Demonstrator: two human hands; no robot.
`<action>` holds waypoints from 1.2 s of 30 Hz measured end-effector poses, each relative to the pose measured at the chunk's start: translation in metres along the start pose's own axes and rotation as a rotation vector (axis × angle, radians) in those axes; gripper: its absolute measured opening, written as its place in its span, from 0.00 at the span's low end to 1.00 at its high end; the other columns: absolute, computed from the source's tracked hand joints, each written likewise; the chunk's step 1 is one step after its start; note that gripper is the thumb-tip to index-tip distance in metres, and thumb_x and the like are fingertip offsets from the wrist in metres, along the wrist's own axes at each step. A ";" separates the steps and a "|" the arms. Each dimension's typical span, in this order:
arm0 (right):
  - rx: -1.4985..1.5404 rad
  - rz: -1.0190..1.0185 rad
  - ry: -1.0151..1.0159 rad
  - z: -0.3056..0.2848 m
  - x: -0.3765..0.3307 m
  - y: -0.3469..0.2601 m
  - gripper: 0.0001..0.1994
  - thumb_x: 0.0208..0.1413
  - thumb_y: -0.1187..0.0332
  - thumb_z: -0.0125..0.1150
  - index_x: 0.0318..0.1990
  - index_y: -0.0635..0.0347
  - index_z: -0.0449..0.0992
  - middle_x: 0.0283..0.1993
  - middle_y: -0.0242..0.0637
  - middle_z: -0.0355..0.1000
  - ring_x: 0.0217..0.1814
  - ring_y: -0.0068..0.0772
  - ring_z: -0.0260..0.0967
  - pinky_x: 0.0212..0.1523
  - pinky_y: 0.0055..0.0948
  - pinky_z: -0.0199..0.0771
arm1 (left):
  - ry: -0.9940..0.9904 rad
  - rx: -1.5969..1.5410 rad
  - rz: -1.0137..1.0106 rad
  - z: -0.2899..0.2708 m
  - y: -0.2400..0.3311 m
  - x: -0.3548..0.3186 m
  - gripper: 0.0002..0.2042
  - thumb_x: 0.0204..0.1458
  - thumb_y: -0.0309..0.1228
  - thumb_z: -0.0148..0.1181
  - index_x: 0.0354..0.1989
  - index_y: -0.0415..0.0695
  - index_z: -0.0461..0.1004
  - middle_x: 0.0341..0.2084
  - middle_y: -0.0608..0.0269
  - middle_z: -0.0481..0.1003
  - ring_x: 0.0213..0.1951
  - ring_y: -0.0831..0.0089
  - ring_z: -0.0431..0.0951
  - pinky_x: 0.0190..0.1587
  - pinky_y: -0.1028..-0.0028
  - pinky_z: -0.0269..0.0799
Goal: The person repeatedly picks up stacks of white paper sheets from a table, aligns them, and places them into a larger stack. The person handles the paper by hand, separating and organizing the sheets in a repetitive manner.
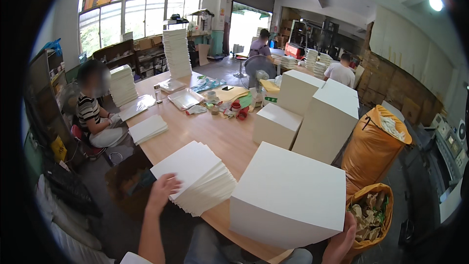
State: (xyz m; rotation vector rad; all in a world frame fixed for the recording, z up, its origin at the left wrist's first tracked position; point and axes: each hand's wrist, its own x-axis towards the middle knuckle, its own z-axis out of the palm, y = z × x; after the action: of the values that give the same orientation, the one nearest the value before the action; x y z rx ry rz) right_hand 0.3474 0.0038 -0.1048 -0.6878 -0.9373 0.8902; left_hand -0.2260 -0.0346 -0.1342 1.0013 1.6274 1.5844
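Observation:
My left hand (167, 186) is open, its fingers spread at the left edge of a fanned pile of white sheets (193, 164) at the near side of the table. To the right of that pile stands a large, square-edged white block (293, 186), which looks like evenly stacked sheets. Against its near right corner rests my right hand (346, 232), stretched along the side; its fingertips are partly hidden. Only a narrow strip of table separates the pile and the block.
More white blocks (281, 124) stand behind on the wooden table (195, 129). Left are a thin sheet pile (147, 129) and a seated person (97, 112). Tape rolls and bags lie mid-table. Orange sacks (371, 151) stand at the right; two people work farther back.

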 end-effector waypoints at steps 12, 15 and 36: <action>-0.276 0.050 0.129 0.042 0.009 -0.004 0.34 0.74 0.44 0.46 0.65 0.73 0.69 0.56 0.50 0.74 0.54 0.47 0.72 0.55 0.53 0.74 | -0.232 -0.485 0.203 0.225 0.092 -0.060 0.25 0.76 0.33 0.47 0.79 0.43 0.67 0.80 0.62 0.64 0.81 0.71 0.57 0.81 0.69 0.50; -0.303 -0.028 0.165 0.017 0.011 0.020 0.36 0.71 0.40 0.46 0.64 0.71 0.70 0.58 0.54 0.75 0.55 0.50 0.75 0.52 0.57 0.74 | -0.270 -0.476 0.222 0.220 0.091 -0.060 0.24 0.77 0.32 0.46 0.79 0.43 0.68 0.81 0.62 0.63 0.82 0.71 0.56 0.81 0.70 0.49; -0.473 -0.181 0.078 0.057 -0.007 -0.004 0.31 0.80 0.55 0.40 0.77 0.73 0.65 0.82 0.52 0.61 0.83 0.50 0.55 0.83 0.51 0.49 | -0.317 -0.190 0.529 0.181 0.092 -0.046 0.34 0.72 0.43 0.63 0.82 0.47 0.60 0.75 0.64 0.67 0.70 0.72 0.70 0.71 0.69 0.65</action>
State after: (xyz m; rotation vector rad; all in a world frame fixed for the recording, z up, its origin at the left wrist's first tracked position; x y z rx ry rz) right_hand 0.2960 0.0030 -0.0793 -1.0143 -1.1325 0.4776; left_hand -0.0394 0.0140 -0.0564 1.5718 1.0238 1.7552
